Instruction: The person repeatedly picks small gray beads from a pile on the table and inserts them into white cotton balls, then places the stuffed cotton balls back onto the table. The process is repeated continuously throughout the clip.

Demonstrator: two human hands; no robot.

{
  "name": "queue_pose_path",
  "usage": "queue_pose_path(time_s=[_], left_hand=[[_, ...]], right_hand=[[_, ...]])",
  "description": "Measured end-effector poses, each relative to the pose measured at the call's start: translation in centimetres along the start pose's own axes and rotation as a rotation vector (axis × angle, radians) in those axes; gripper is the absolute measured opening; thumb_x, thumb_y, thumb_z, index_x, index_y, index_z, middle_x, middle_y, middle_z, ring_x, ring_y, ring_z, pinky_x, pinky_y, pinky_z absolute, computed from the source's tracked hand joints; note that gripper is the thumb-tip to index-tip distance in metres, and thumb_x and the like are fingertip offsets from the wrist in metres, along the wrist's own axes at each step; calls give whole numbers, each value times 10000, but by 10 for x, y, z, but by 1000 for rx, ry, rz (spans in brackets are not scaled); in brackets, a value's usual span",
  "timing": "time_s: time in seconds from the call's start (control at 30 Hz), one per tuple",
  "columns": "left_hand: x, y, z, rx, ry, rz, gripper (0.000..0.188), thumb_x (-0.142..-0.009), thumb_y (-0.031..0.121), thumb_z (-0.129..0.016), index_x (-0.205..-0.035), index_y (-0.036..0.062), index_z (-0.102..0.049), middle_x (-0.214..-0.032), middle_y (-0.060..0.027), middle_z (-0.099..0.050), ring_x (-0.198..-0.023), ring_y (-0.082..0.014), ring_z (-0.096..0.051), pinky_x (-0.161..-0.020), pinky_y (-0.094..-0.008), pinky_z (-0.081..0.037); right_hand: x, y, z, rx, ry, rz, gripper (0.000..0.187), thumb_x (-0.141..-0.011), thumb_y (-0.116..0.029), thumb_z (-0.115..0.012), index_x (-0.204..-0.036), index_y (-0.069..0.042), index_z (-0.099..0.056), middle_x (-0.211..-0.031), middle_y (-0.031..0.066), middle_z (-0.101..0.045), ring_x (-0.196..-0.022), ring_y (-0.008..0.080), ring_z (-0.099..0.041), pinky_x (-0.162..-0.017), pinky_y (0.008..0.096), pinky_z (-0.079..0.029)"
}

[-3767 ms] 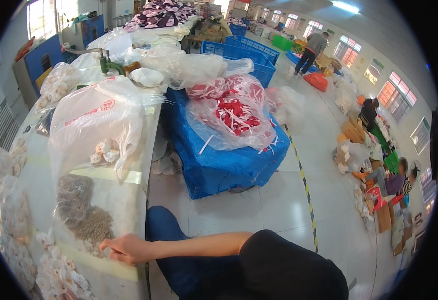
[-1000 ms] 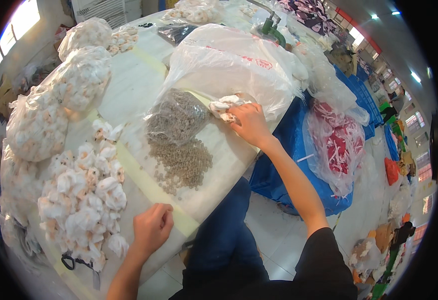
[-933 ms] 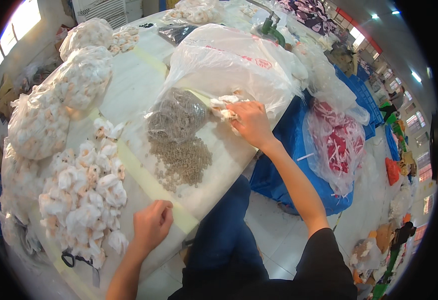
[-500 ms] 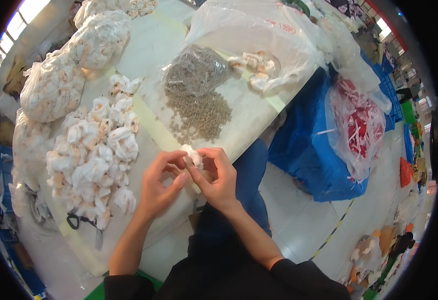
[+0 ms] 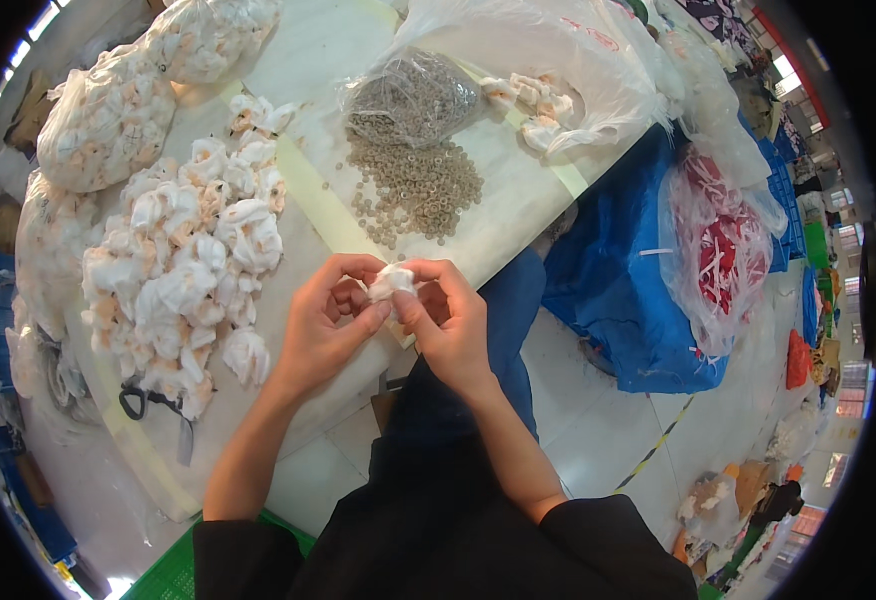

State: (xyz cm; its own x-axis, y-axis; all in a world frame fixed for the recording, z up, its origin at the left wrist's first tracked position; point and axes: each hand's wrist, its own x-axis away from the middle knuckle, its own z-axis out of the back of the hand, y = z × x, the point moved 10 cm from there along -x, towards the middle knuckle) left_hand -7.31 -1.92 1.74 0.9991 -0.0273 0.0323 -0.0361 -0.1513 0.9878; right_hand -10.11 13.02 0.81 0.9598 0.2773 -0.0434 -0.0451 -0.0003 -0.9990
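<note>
Though cluttered, a pale table (image 5: 323, 80) by tiled floor (image 5: 583, 440) (left hand (image 5: 325, 320), right hand (image 5: 458, 330) tight on a white piece (image 5: 391, 282))

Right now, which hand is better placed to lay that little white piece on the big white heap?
Probably the left hand: it is nearer the white heap, while the right hand is farther across. Both hold the white piece.

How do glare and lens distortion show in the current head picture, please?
Head view, upper left: the window glares white; head view, lower left: the pale tape strip bows near the rim; head view, centre: the white piece between the fingers shows little fine detail.
</note>
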Motion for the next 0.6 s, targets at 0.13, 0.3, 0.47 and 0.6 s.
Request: queue_pose_path(time_s=[0.13, 0.3, 0.47, 0.6], left_hand=[[-2, 2, -4, 123, -40, -2, 424, -968, 16, -693, -1373, -5, -569, -1173, -42, -620, -825, -75, -593, -742, -234, -505], [0, 9, -15, 207, -78, 148, 570, -943, 92, -742, -1452, -5, -506, -1212, -66, -603, -785, -78, -593, -693, -230, -506], [1, 0, -17, 180, -147, 123, 632, -927, 95, -776, -1481, 10, -484, -1185, -52, -602, -802, -48, -588, -671, -193, -457], [2, -2, -19, 204, -167, 139, 655, -902, 77, -809, -1473, 16, -495, -1164, -44, -610, -801, -26, -566, -657, -176, -425]], right_hand=[[2, 6, 7, -169, 33, -30, 151, -1017, -88, -717, -1125, -2, -655, -972, 27, -685, -733, 49, -621, -625, 222, -497], [4, -13, 11, -147, 67, 135, 105, -1039, -79, -688, -1115, -16, -651, -799, 7, -651, -653, 43, -586, -594, 210, -467], [7, -7, 12, -196, 85, -31, 102, -1064, -115, -665, -1112, -26, -651, -721, 8, -659, -596, 41, -578, -544, 208, -444], [8, -6, 9, -189, 82, -36, 129, -1081, -147, -652, -1103, -21, -641, -729, 17, -690, -600, 35, -591, -533, 207, -437]])
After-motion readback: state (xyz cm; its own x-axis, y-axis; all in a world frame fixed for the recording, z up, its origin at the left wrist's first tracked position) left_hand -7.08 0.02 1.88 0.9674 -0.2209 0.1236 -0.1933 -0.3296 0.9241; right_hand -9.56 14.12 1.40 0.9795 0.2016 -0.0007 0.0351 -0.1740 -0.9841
